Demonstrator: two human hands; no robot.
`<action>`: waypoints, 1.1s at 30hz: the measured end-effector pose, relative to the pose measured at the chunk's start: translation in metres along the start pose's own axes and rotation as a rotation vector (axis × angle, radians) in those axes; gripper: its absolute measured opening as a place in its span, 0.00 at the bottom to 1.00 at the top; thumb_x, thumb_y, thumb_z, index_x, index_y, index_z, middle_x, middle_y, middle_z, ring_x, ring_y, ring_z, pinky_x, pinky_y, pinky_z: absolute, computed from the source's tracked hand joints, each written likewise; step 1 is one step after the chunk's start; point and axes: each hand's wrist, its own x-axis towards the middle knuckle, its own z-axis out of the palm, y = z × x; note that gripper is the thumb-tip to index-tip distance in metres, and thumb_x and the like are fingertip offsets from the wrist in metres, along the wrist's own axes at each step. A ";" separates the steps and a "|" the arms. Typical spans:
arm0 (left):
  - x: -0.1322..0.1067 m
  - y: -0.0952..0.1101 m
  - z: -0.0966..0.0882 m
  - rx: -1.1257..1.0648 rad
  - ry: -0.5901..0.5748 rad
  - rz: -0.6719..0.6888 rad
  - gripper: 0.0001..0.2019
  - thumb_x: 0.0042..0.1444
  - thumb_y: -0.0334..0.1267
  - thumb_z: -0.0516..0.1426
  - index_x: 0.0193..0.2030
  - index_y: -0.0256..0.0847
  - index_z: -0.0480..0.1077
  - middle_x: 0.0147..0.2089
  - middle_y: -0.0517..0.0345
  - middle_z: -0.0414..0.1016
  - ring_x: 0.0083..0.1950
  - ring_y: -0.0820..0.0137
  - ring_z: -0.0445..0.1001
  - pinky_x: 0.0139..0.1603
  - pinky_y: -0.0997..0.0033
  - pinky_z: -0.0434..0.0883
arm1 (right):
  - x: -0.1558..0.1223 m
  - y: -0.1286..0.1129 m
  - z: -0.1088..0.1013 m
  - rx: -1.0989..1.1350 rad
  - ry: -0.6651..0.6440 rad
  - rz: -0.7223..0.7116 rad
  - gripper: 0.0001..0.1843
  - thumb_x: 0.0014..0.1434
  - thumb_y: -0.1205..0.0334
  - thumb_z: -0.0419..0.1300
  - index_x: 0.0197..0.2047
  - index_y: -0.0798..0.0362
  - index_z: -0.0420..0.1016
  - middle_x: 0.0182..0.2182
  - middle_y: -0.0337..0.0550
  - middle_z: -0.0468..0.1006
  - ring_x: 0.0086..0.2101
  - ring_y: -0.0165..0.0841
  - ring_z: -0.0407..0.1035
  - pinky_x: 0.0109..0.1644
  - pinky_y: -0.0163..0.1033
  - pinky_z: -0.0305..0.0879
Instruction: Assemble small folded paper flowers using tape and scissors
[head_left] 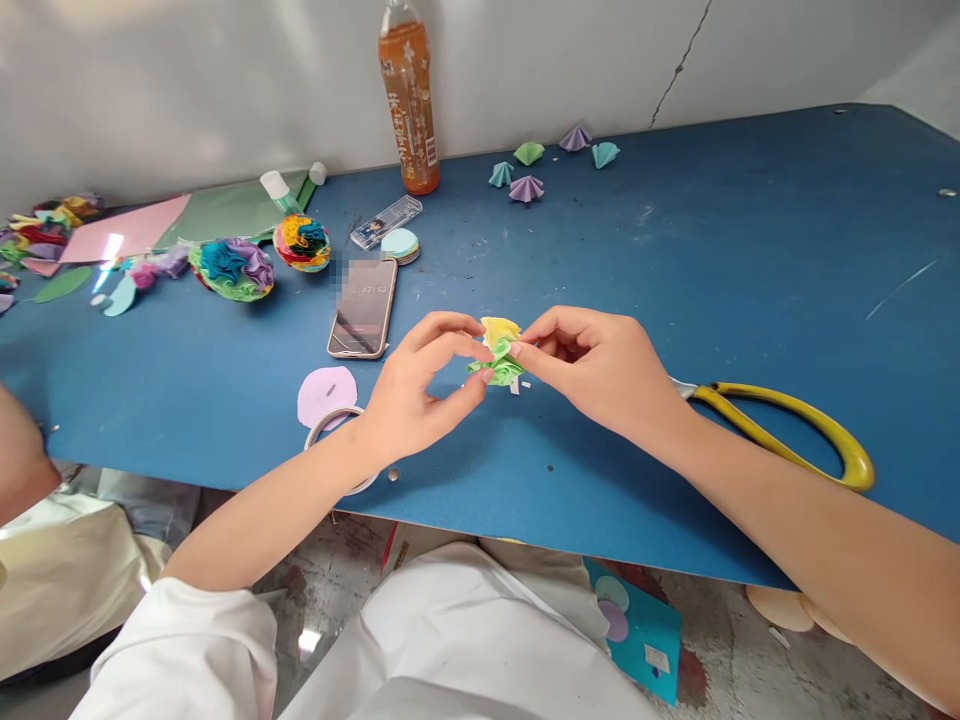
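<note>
My left hand (420,385) and my right hand (600,365) meet over the blue table (712,280), both pinching a small folded paper piece (499,352) that is yellow on top and green below. The left thumb and fingers grip its left side. From the right, the other hand's fingertips press on its edge. The piece hangs just above the tabletop, with tiny white scraps (517,385) lying under it.
Yellow-handled scissors (787,420) lie behind my right wrist. A phone (363,308), a pink paper circle (327,393) and a tape roll (330,425) sit left of my hands. Paper flower balls (232,268), folded paper fans (526,188), a drink bottle (409,95) and paper sheets (127,232) stand farther back. Another person's arm (19,455) shows at the left edge.
</note>
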 end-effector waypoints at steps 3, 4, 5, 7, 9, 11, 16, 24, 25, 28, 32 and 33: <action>0.000 0.000 -0.001 0.005 0.009 -0.006 0.05 0.55 0.30 0.59 0.39 0.39 0.71 0.45 0.53 0.72 0.48 0.71 0.73 0.51 0.66 0.72 | 0.001 0.001 0.000 0.001 0.009 0.002 0.07 0.52 0.60 0.62 0.25 0.53 0.72 0.15 0.32 0.67 0.16 0.22 0.55 0.21 0.33 0.50; 0.000 0.000 -0.001 0.006 0.013 -0.007 0.05 0.55 0.30 0.58 0.39 0.39 0.71 0.45 0.53 0.72 0.48 0.71 0.73 0.51 0.66 0.72 | 0.002 0.001 0.000 0.008 0.009 0.009 0.07 0.52 0.60 0.62 0.25 0.53 0.72 0.15 0.32 0.67 0.17 0.22 0.56 0.21 0.33 0.51; 0.001 0.000 -0.001 0.006 0.016 -0.009 0.05 0.55 0.29 0.58 0.39 0.39 0.70 0.45 0.53 0.72 0.47 0.71 0.73 0.51 0.67 0.72 | 0.002 0.000 0.000 0.023 0.006 0.020 0.07 0.52 0.60 0.62 0.25 0.53 0.73 0.15 0.32 0.68 0.17 0.22 0.56 0.21 0.33 0.51; 0.001 0.000 -0.002 0.005 0.021 -0.018 0.04 0.56 0.29 0.58 0.38 0.39 0.71 0.44 0.53 0.72 0.47 0.72 0.73 0.51 0.67 0.72 | 0.003 0.000 0.000 0.067 -0.004 0.048 0.06 0.51 0.61 0.63 0.25 0.53 0.73 0.16 0.33 0.69 0.18 0.23 0.58 0.21 0.33 0.52; 0.001 0.000 -0.002 -0.001 0.028 -0.034 0.03 0.56 0.29 0.57 0.38 0.38 0.71 0.44 0.53 0.73 0.47 0.72 0.73 0.51 0.68 0.72 | 0.004 0.000 -0.001 0.118 -0.013 0.081 0.06 0.51 0.61 0.63 0.25 0.53 0.72 0.16 0.33 0.69 0.17 0.23 0.59 0.20 0.33 0.52; 0.001 0.001 -0.002 -0.015 0.041 -0.055 0.03 0.57 0.29 0.57 0.38 0.38 0.71 0.44 0.53 0.73 0.47 0.71 0.73 0.49 0.68 0.72 | 0.006 0.001 -0.002 0.156 -0.012 0.108 0.07 0.51 0.61 0.63 0.25 0.53 0.72 0.14 0.33 0.67 0.16 0.23 0.57 0.20 0.33 0.50; 0.001 0.000 -0.002 -0.065 0.047 -0.129 0.04 0.58 0.31 0.57 0.39 0.39 0.71 0.45 0.53 0.73 0.46 0.71 0.74 0.44 0.70 0.74 | 0.009 0.004 -0.002 0.218 0.018 0.133 0.07 0.51 0.60 0.63 0.24 0.52 0.72 0.13 0.33 0.65 0.16 0.23 0.56 0.20 0.34 0.48; 0.000 -0.001 -0.001 -0.101 0.056 -0.155 0.04 0.58 0.30 0.56 0.39 0.40 0.71 0.45 0.53 0.72 0.46 0.71 0.73 0.44 0.70 0.74 | 0.010 0.005 -0.004 0.258 0.025 0.169 0.08 0.50 0.60 0.63 0.24 0.53 0.72 0.13 0.33 0.64 0.16 0.23 0.56 0.19 0.33 0.47; 0.000 -0.001 -0.001 -0.109 0.055 -0.158 0.04 0.58 0.30 0.56 0.39 0.40 0.71 0.45 0.53 0.72 0.46 0.71 0.73 0.44 0.70 0.74 | 0.010 0.005 -0.004 0.253 0.023 0.166 0.08 0.51 0.60 0.63 0.24 0.53 0.72 0.13 0.32 0.64 0.16 0.23 0.55 0.19 0.33 0.47; 0.001 -0.002 -0.002 -0.168 0.054 -0.199 0.04 0.59 0.31 0.56 0.39 0.40 0.71 0.45 0.53 0.72 0.46 0.72 0.73 0.43 0.72 0.74 | 0.010 0.005 -0.005 0.224 0.000 0.142 0.08 0.51 0.59 0.63 0.25 0.53 0.73 0.13 0.32 0.65 0.16 0.23 0.56 0.19 0.33 0.48; 0.002 -0.003 -0.001 -0.307 -0.004 -0.387 0.05 0.58 0.36 0.57 0.41 0.40 0.70 0.44 0.55 0.73 0.43 0.74 0.74 0.41 0.76 0.73 | 0.010 0.008 -0.003 0.159 -0.053 0.102 0.08 0.50 0.58 0.64 0.27 0.54 0.74 0.16 0.34 0.69 0.18 0.23 0.59 0.21 0.33 0.51; 0.002 -0.003 0.000 -0.333 -0.047 -0.446 0.07 0.57 0.37 0.59 0.42 0.40 0.69 0.44 0.55 0.73 0.42 0.75 0.74 0.40 0.76 0.73 | 0.010 0.009 -0.002 0.149 -0.066 0.096 0.09 0.50 0.58 0.64 0.28 0.55 0.75 0.17 0.34 0.69 0.19 0.23 0.59 0.21 0.33 0.51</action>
